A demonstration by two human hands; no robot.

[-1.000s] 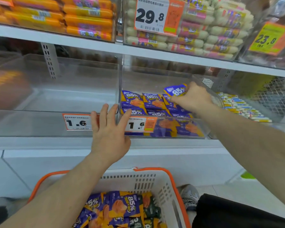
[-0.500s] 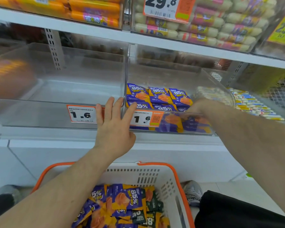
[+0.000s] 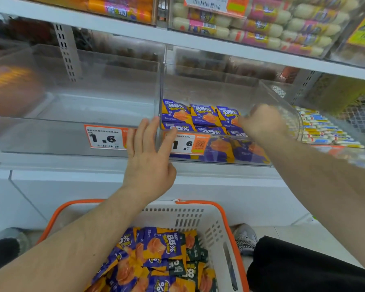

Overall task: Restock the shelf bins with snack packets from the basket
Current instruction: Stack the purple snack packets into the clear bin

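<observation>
Resting flat on bin fronts, left hand spread, right hand curled among packets, grip unclear.

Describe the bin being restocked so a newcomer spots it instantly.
On the middle shelf, find the two clear bins with orange 1.6 price tags. It is the right-hand bin, where the right hand reaches in. Unlike the bare left-hand bin, it holds rows of purple-and-orange 85% packets.

Packets: purple-orange foil snack packets in flat rows, clear plastic shelf bin.
Basket: white orange-rimmed plastic basket, packets heaped.
</observation>
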